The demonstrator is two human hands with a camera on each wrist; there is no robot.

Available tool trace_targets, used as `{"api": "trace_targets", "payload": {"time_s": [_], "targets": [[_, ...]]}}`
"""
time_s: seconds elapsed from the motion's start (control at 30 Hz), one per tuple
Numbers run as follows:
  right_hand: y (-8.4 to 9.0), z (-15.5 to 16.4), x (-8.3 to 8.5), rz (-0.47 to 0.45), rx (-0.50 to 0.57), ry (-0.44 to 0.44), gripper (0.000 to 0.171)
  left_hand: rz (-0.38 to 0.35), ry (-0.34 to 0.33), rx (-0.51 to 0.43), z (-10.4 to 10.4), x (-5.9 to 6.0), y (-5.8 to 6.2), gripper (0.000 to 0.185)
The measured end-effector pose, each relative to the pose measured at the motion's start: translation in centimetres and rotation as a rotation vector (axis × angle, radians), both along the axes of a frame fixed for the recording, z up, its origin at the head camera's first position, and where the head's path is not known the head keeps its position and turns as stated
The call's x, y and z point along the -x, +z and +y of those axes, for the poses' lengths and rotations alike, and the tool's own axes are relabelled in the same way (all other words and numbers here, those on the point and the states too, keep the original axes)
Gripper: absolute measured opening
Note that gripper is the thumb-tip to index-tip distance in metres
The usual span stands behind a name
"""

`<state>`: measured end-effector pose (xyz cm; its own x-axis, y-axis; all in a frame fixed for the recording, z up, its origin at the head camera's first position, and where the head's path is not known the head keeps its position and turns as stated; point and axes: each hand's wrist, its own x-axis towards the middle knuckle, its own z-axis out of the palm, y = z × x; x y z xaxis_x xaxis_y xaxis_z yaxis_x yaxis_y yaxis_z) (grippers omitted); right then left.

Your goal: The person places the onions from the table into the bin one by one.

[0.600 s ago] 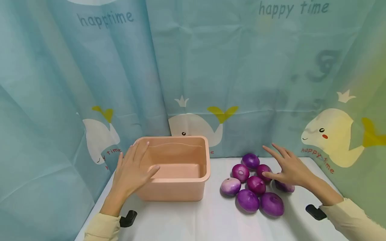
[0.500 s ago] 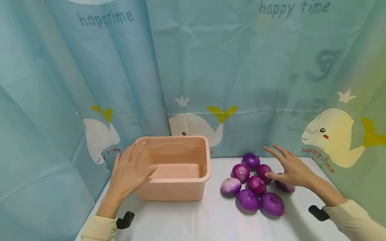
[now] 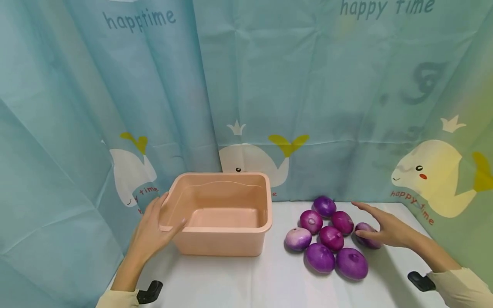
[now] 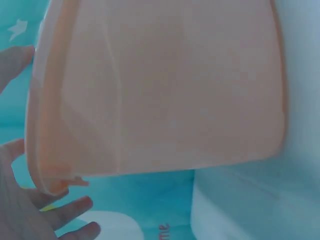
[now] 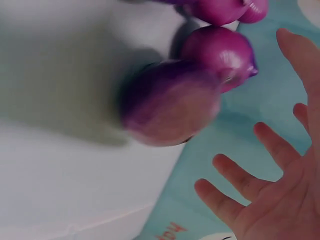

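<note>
A peach-coloured plastic bin [image 3: 221, 244] stands on the white tabletop at centre left. My left hand [image 3: 150, 229] is at the bin's left rim, fingers spread and thumb over the front edge. In the left wrist view the fingers [image 4: 70, 212] lie around the rim corner without curling tightly; whether they touch it I cannot tell. My right hand [image 3: 393, 230] hovers with spread fingers by the rightmost purple onion [image 3: 366, 227]. In the right wrist view that onion [image 5: 170, 105] lies apart from the extended fingers [image 5: 237, 175].
Several other purple onions [image 3: 331, 238] lie clustered left of my right hand. A paler onion [image 3: 298, 238] is nearest the bin. A blue-green curtain [image 3: 254, 85] with whale prints hangs behind and on both sides of the table [image 3: 277, 282].
My left hand has lowered and shifted left onto the bin's rim area. My right hand has moved right and down towards the rightmost onion. The head view has shifted slightly.
</note>
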<state>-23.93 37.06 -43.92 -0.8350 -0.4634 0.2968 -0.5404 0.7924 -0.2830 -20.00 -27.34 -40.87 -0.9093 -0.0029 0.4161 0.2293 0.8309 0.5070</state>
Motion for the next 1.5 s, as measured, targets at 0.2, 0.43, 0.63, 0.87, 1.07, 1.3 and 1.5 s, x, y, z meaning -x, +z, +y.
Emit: {"api": "trace_targets", "payload": {"time_s": [0.2, 0.43, 0.63, 0.87, 1.07, 1.3, 1.5], "targets": [[-1.4, 1.7, 0.0, -0.061, 0.058, -0.004, 0.08, -0.035, 0.012, -0.083, -0.4, -0.8, -1.2, 0.09], [-2.7, 2.9, -0.3, -0.286, 0.116, -0.059, 0.078, -0.064, -0.019, -0.243, -0.3, -1.3, -2.3, 0.083], [-3.6, 3.9, -0.4, -0.403, 0.176, -0.043, 0.075, -0.098, -0.034, -0.388, -0.1, -1.5, -3.4, 0.078], [-4.5, 4.5, -0.4, -0.555, 0.337, 0.018, 0.075, -0.117, -0.006, -0.534, 0.0, -1.6, -4.6, 0.082], [-4.7, 4.6, -0.6, -0.585, 0.355, -0.012, 0.07, -0.149, -0.014, -0.631, 0.1, -1.6, -4.9, 0.083], [-4.7, 4.6, -0.6, -0.602, 0.382, -0.019, 0.066, -0.176, -0.01, -0.66, 0.1, -1.7, -4.9, 0.084], [-4.9, 4.3, -0.3, -0.544, 0.354, -0.018, 0.067, -0.156, 0.003, -0.67, 0.3, -1.7, -5.1, 0.082]]}}
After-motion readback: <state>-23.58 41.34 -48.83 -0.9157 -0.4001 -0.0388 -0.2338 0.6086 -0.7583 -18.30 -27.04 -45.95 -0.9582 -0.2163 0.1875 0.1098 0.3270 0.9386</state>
